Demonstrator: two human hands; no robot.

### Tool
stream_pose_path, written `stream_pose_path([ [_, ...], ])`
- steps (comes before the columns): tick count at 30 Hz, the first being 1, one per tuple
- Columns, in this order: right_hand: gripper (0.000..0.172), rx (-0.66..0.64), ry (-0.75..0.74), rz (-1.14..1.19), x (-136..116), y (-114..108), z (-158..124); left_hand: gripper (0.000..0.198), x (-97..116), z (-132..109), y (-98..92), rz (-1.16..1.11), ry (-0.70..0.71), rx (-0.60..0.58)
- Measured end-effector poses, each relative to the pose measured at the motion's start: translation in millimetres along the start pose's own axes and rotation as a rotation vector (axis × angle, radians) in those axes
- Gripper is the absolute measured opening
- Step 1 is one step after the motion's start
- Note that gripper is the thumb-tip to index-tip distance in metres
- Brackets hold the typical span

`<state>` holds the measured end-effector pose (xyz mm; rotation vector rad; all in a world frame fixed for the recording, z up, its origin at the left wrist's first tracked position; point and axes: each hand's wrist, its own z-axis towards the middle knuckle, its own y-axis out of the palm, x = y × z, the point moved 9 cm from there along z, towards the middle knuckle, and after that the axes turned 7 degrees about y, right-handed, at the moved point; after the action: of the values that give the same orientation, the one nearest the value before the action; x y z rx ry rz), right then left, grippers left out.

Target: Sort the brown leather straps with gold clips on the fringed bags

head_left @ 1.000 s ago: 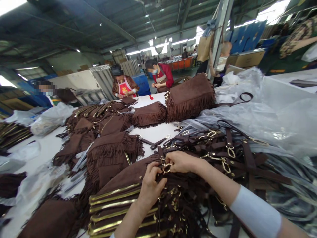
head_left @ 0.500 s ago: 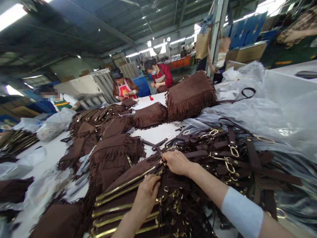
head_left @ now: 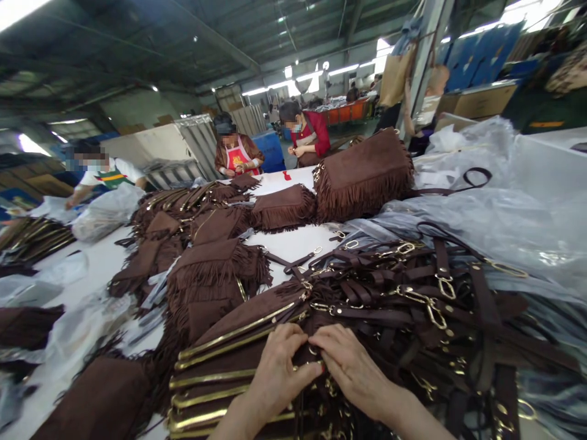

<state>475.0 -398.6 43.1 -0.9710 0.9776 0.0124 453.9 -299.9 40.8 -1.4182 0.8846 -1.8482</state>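
Left hand (head_left: 280, 362) and right hand (head_left: 352, 362) meet at metal ring (head_left: 313, 350) by stacked bags' (head_left: 254, 308) ends; whether either pinches it, cannot tell. Upper clasp (head_left: 306, 285) looks fastened; many straps (head_left: 483, 327) seem unattached.

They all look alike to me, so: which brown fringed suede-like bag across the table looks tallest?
The rightmost brown fringed suede-like bag, beside the translucent plastic sheeting; its top rises well above the other bags.
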Motion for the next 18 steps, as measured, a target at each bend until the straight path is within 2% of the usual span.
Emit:
stream_pose_path([
  [2,0.027,0.049,0.017,0.07,0.8,-1.1,-4.3,0.026,0.8,-1.8,2.9,-0.004,0.031,0.036],
  [5,0.025,0.27,0.037,0.082,6.3,-12.2,-21.0,0.026,-4.9,-6.2,0.9,-0.032,0.057,0.144],
  [7,0.025,0.446,0.069,0.037,20.1,-18.0,-47.2,0.029,-15.1,-9.3,-0.2,-0.029,0.011,0.224],
  [9,0.025,0.594,0.129,-0.037,43.3,-21.2,-85.7,0.033,-24.5,-11.8,1.3,-0.028,-0.052,0.279],
  [12,0.02,0.782,0.34,-0.159,91.3,-33.5,-153.3,0.034,-30.4,-11.8,6.0,-0.062,-0.125,0.297],
  [14,0.016,0.875,0.586,-0.125,128.9,-49.4,-190.6,0.034,-30.0,-8.8,8.3,-0.091,-0.156,0.28],
  [16,0.03,1.011,0.819,-0.034,156.1,-71.3,-215.1,0.032,-28.6,-4.7,9.0,-0.101,-0.18,0.259],
  [18,0.047,1.112,0.942,0.119,171.2,-92.6,-216.0,0.032,-25.2,-1.2,7.0,-0.083,-0.166,0.253],
])
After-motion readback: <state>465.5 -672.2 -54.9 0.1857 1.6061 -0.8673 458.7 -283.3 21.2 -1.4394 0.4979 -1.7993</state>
